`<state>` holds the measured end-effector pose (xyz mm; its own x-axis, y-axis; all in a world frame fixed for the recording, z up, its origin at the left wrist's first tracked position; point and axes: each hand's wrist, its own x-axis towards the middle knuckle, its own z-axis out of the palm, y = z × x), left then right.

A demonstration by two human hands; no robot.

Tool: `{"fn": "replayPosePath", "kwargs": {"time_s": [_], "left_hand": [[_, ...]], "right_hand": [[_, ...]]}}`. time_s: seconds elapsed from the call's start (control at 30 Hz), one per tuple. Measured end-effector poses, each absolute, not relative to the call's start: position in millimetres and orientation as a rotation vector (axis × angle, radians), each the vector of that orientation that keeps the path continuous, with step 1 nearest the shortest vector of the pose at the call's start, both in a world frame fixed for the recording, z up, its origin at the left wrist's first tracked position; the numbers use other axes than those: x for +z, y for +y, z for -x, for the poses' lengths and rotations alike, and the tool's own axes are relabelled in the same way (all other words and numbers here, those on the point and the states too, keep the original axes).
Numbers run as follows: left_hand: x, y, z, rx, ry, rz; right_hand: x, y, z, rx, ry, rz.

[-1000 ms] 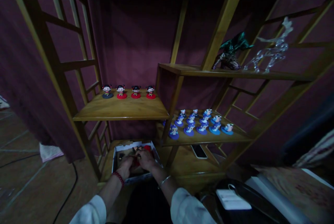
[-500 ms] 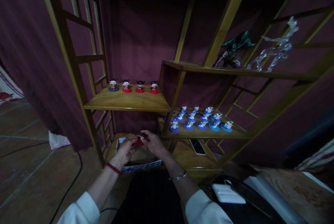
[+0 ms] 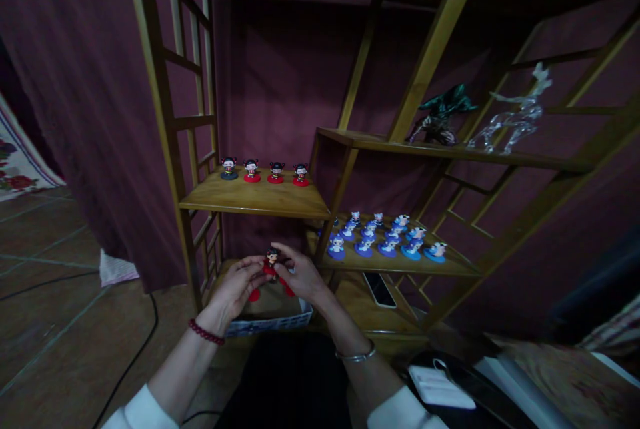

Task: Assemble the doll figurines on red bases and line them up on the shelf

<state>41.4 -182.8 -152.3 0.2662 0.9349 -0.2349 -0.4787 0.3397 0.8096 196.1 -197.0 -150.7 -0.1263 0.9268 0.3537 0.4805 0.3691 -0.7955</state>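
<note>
A small black-haired figurine in red is held between my two hands, just above a low open box. My left hand pinches it from the left near its red lower part. My right hand closes on it from the right, its fingers partly hiding it. Beneath them the box has a printed front wall, and red round bases show inside it, mostly covered by my fingers. Above the box, several similar black-haired figurines stand in a row on the upper left shelf.
Several purple and blue figurines fill the middle right shelf. A phone lies on the lower shelf. Higher up stand a clear deer figure and a dark green sculpture. A white case rests at the lower right.
The figurine has turned more upright between my hands, which are slightly closer to me. Red bases in the box have come into sight. The view has shifted a little.
</note>
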Motion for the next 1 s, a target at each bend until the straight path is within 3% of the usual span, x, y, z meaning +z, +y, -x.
{"fn": "replayPosePath", "kwargs": {"time_s": [0.3, 1.0], "left_hand": [[-140, -193, -29, 1.071, 0.724, -0.670], [-112, -211, -20, 1.322, 0.626, -0.756]], "right_hand": [[-142, -207, -188, 0.874, -1.733, 1.059], [-93, -225, -168, 0.698, -1.779, 1.005]]}}
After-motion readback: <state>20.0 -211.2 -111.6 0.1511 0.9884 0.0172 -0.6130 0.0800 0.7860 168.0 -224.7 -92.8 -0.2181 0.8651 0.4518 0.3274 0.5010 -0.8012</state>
